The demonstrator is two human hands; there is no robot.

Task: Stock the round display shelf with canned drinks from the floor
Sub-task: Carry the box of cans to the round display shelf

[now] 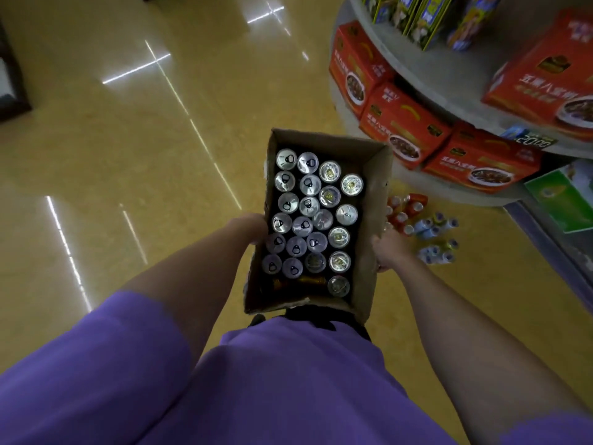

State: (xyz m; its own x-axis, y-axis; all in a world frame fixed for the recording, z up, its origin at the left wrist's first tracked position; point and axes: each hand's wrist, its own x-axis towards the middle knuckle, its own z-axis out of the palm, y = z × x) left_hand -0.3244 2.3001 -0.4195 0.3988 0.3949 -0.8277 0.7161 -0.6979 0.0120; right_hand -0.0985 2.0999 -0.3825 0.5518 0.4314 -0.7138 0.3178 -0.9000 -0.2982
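Floor (128, 162): glossy yellow-tan, streaked with reflected ceiling lights; fills most of the view.

Round display shelf (449, 75): grey, tiered, upper right. The lower tier carries a curved row of red cartons (407, 123) with a bowl picture on each face; the tier above carries one more red carton and a group of blue-and-yellow upright packs (417, 17). A price tag (534, 141) sits on the tier's edge. A green pack (564, 197) lies at the far right, below the shelf edge.

Person: purple shirt (272, 380) fills the bottom of the view, both bare forearms reaching forward.

Cardboard box (372, 226): open-topped, held up in front of the body, just beside the shelf base. Inside stand canned drinks (308, 207), silver tops with pull tabs, packed in rows; a gold can lies on its side at the near end.

Loose drinks (426, 226): small cans and bottles clustered on the floor by the shelf base, red ones and blue-white ones.

Left hand (252, 228): fingers curled round the box's left wall.

Right hand (386, 248): grips the box's right wall, fingers hidden behind it.
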